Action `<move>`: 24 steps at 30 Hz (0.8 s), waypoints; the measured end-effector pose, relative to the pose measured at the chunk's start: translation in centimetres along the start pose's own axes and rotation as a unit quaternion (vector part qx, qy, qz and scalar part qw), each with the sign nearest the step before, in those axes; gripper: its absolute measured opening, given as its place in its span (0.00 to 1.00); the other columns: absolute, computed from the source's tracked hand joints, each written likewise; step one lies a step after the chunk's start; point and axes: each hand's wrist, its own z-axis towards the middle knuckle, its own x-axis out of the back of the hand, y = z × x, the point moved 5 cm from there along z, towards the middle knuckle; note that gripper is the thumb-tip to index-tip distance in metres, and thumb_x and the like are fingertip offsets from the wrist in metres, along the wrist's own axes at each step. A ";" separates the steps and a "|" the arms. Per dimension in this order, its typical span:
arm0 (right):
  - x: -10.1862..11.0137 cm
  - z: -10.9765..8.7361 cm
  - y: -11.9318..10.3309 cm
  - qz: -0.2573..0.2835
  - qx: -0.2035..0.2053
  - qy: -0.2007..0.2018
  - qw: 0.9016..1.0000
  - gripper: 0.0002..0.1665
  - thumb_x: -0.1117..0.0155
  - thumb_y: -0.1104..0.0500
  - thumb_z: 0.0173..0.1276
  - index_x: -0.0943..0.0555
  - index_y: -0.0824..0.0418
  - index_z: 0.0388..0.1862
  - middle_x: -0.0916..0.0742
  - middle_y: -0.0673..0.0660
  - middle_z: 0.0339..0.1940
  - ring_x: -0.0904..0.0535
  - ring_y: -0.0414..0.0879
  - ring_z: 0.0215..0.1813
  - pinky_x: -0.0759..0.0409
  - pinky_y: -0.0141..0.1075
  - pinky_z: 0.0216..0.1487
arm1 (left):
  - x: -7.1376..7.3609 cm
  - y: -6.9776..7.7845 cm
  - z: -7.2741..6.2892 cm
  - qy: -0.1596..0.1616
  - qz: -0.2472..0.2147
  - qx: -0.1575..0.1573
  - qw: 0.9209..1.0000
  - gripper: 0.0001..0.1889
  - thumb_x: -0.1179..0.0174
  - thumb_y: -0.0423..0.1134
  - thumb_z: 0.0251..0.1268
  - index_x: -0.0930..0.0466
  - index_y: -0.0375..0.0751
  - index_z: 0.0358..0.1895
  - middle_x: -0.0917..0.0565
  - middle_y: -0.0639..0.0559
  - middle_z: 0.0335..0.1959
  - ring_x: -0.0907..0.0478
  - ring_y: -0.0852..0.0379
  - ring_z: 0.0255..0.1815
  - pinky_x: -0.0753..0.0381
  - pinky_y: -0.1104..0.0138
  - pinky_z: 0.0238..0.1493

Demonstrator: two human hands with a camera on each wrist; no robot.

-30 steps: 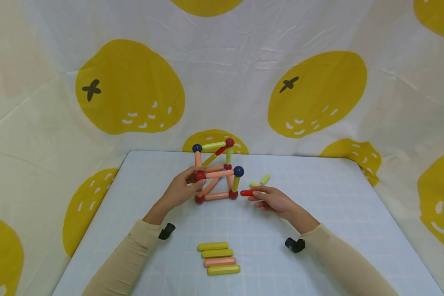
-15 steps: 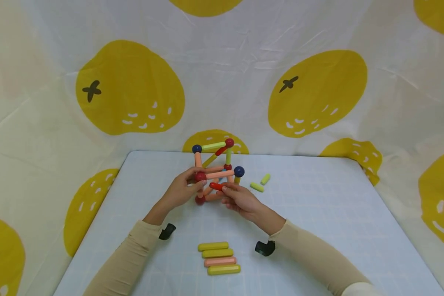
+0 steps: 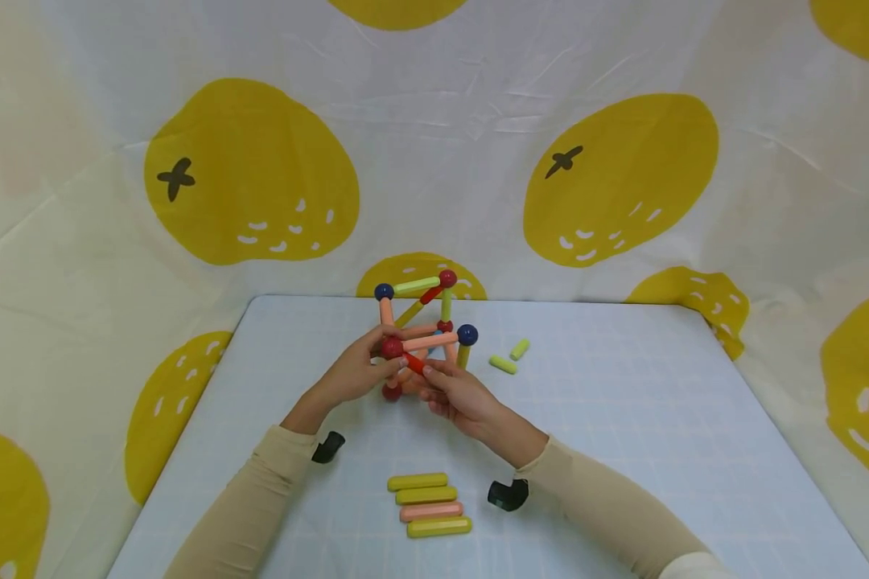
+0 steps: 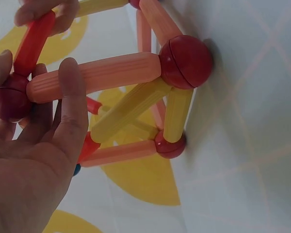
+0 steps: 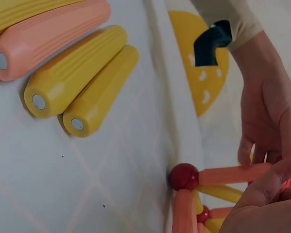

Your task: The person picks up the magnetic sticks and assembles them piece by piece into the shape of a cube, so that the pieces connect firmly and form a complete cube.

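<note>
A box-like frame of magnetic rods and balls stands at the table's middle in the head view. My left hand (image 3: 351, 370) holds its upper front-left red ball (image 3: 392, 347); in the left wrist view, fingers also lie along the pink rod (image 4: 111, 73) below that ball. My right hand (image 3: 471, 402) pinches a short red magnetic rod (image 3: 413, 363). In the left wrist view, the rod's end meets the held ball. A blue ball (image 3: 467, 335) tops the front-right corner. My right hand partly hides the lower front of the frame.
Several long rods, yellow and one pink (image 3: 431, 512), lie in a row near me. Two short green rods (image 3: 503, 365) lie right of the frame. A cloth with yellow fruit prints (image 3: 253, 173) hangs behind the table (image 3: 623, 386).
My right hand has moved left from beside the frame, bringing the short red rod to the red ball and tilting it. My left hand has stayed in place.
</note>
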 end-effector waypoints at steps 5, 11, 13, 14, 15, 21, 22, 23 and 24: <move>0.0 -0.4 0.0 -0.012 -0.004 0.001 1.000 0.25 0.48 0.51 0.83 0.27 0.62 0.71 0.09 0.45 0.38 0.21 0.35 0.30 0.26 0.23 0.33 | 0.0 -0.1 0.3 -0.017 0.008 0.011 1.000 0.21 0.38 0.39 0.71 0.29 0.50 0.64 0.19 0.52 0.60 0.24 0.49 0.49 0.23 0.59 0.49; 0.9 -1.3 0.5 -0.084 -0.031 0.024 0.996 0.26 0.45 0.50 0.81 0.28 0.64 0.69 0.09 0.47 0.41 0.19 0.38 0.30 0.21 0.27 0.35 | -0.2 0.2 0.3 -0.045 -0.001 0.008 0.999 0.18 0.42 0.36 0.74 0.29 0.50 0.64 0.20 0.51 0.65 0.23 0.48 0.46 0.22 0.64 0.45; 1.7 -1.7 1.0 -0.127 -0.050 0.019 0.990 0.26 0.45 0.49 0.81 0.27 0.64 0.69 0.10 0.49 0.39 0.20 0.39 0.28 0.21 0.28 0.34 | -0.2 0.3 0.3 -0.051 -0.002 0.012 0.999 0.18 0.44 0.36 0.75 0.30 0.48 0.65 0.19 0.50 0.63 0.22 0.47 0.46 0.22 0.64 0.44; 2.1 -2.0 1.4 -0.151 -0.059 0.013 0.987 0.27 0.45 0.49 0.80 0.27 0.65 0.68 0.11 0.49 0.37 0.20 0.39 0.27 0.22 0.28 0.33 | -0.2 0.3 0.3 -0.052 -0.002 0.013 0.999 0.19 0.44 0.36 0.76 0.31 0.47 0.66 0.19 0.49 0.63 0.22 0.46 0.46 0.22 0.64 0.44; 2.6 -2.2 1.8 -0.174 -0.070 0.006 0.982 0.26 0.45 0.49 0.81 0.26 0.65 0.68 0.12 0.50 0.36 0.20 0.39 0.27 0.22 0.28 0.33 | -0.2 0.4 0.2 -0.052 0.000 0.015 0.999 0.20 0.45 0.36 0.76 0.32 0.45 0.68 0.19 0.47 0.63 0.22 0.45 0.46 0.22 0.64 0.44; 5.1 -4.1 4.1 -0.264 -0.118 -0.033 0.957 0.22 0.45 0.48 0.80 0.22 0.60 0.63 0.10 0.52 0.37 0.22 0.40 0.24 0.23 0.29 0.29 | -0.2 0.2 0.1 -0.051 -0.005 0.043 0.998 0.23 0.46 0.36 0.75 0.35 0.42 0.70 0.17 0.46 0.58 0.21 0.42 0.48 0.22 0.56 0.49; 5.5 -4.4 4.4 -0.277 -0.121 -0.039 0.952 0.22 0.44 0.47 0.80 0.22 0.59 0.63 0.09 0.53 0.37 0.22 0.40 0.24 0.22 0.29 0.29 | -0.3 0.2 0.1 -0.052 -0.010 0.048 0.997 0.23 0.46 0.35 0.75 0.35 0.43 0.70 0.16 0.47 0.56 0.21 0.42 0.47 0.22 0.55 0.49; 5.7 -4.8 4.6 -0.295 -0.123 -0.045 0.947 0.21 0.44 0.47 0.80 0.22 0.58 0.62 0.09 0.53 0.36 0.22 0.40 0.23 0.22 0.29 0.28 | -0.3 0.2 0.1 -0.053 -0.011 0.051 0.997 0.22 0.46 0.35 0.75 0.35 0.44 0.69 0.16 0.48 0.54 0.21 0.42 0.47 0.22 0.55 0.49; 5.9 -5.2 4.8 -0.315 -0.121 -0.052 0.940 0.21 0.43 0.46 0.79 0.22 0.56 0.62 0.09 0.53 0.35 0.23 0.40 0.22 0.23 0.30 0.28 | -0.3 0.2 0.1 -0.054 -0.013 0.054 0.997 0.22 0.46 0.35 0.75 0.35 0.45 0.69 0.16 0.48 0.53 0.21 0.43 0.47 0.21 0.55 0.49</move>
